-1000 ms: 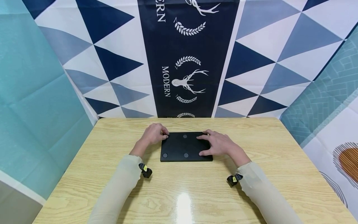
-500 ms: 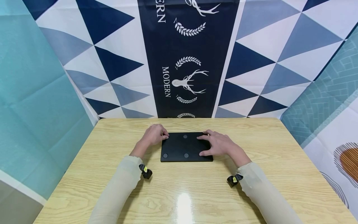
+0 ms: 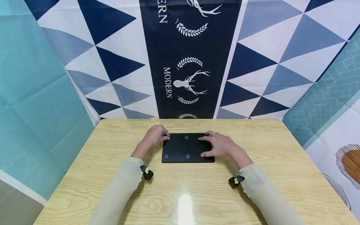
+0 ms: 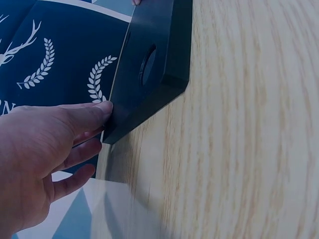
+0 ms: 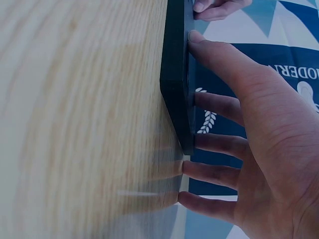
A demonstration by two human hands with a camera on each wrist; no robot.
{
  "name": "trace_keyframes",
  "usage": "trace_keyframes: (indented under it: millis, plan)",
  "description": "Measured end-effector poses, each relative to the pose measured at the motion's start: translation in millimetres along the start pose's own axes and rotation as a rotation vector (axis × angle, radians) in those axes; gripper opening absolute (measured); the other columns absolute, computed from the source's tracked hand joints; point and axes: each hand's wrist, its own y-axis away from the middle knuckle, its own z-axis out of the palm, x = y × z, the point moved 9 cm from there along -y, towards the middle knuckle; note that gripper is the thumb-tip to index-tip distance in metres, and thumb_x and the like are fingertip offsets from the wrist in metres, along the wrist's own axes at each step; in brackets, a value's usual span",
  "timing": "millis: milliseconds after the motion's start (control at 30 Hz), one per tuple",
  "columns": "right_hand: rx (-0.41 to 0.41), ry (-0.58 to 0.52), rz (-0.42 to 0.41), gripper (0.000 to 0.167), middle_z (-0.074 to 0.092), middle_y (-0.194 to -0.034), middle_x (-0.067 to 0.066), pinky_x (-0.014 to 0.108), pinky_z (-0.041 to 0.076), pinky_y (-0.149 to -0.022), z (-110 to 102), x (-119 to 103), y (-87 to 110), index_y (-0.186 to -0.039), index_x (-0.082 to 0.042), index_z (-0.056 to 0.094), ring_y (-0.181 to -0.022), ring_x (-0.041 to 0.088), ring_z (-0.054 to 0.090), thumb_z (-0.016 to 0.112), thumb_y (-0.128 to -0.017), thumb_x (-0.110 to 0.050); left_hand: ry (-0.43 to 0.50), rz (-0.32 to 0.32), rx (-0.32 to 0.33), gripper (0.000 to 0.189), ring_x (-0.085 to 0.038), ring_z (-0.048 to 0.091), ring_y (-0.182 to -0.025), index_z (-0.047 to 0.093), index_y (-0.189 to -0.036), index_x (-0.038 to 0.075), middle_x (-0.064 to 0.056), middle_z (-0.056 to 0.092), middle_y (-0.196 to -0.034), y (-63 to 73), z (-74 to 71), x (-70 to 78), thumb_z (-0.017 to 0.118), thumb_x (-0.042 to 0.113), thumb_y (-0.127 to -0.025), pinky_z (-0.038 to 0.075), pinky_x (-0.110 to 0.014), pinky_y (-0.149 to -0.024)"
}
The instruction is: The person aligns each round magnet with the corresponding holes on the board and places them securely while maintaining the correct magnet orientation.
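Note:
A flat black rectangular board (image 3: 180, 147) with several round, disc-like spots on its face lies on the table. My left hand (image 3: 154, 135) is at its far left corner, thumb and index fingertip close together there, pinching the corner. The other fingers of that hand (image 4: 40, 154) hang bent past the edge. Across the right end spreads my right hand (image 3: 220, 143), its fingers apart. In the right wrist view, the thumb (image 5: 219, 55) of that hand touches the face near the front, and its lowest fingers reach beyond the board. The spots under both hands are hidden.
The light wood-grain table (image 3: 185, 190) runs up to a patterned wall cloth (image 3: 188, 62) with blue triangles and a deer print. Plain teal cloth (image 3: 39, 100) hangs on the left, patterned cloth (image 3: 332, 100) on the right. Both wrists carry small black cameras (image 3: 147, 172).

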Motion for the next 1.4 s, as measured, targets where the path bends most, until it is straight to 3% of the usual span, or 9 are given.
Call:
trace_keyframes:
  millis: [600,1133,1400]
  plan:
    - [-0.007,-0.022,0.012,0.082,0.049,-0.175,0.017,0.076,0.054,-0.108,1.6,1.1,2.3,-0.162,-0.029,0.063,-0.156,0.046,0.055,0.081,-0.093,-0.068,-0.015,-0.002,0.006,0.011,-0.024,0.081,-0.104,0.093,-0.106,0.017,-0.001,0.089,-0.114,-0.8,0.0,1.2,0.084,0.023,-0.104,0.066,-0.044,-0.092]
    - [-0.016,-0.004,0.010,0.083,0.049,-0.174,0.017,0.077,0.055,-0.105,-0.6,-1.2,1.9,-0.162,-0.029,0.062,-0.152,0.045,0.057,0.081,-0.092,-0.069,0.005,-0.008,0.018,0.012,-0.025,0.081,-0.110,0.092,-0.108,0.016,-0.002,0.089,-0.118,2.5,0.5,0.7,0.084,0.023,-0.104,0.066,-0.046,-0.097]
    - [-0.023,-0.001,0.004,0.080,0.049,-0.175,0.017,0.079,0.054,-0.105,-0.2,-0.2,0.7,-0.163,-0.029,0.062,-0.154,0.046,0.056,0.081,-0.094,-0.066,0.017,-0.013,0.020,0.012,-0.023,0.081,-0.106,0.092,-0.109,0.017,-0.002,0.088,-0.120,3.0,1.2,-0.8,0.083,0.023,-0.105,0.063,-0.039,-0.085]
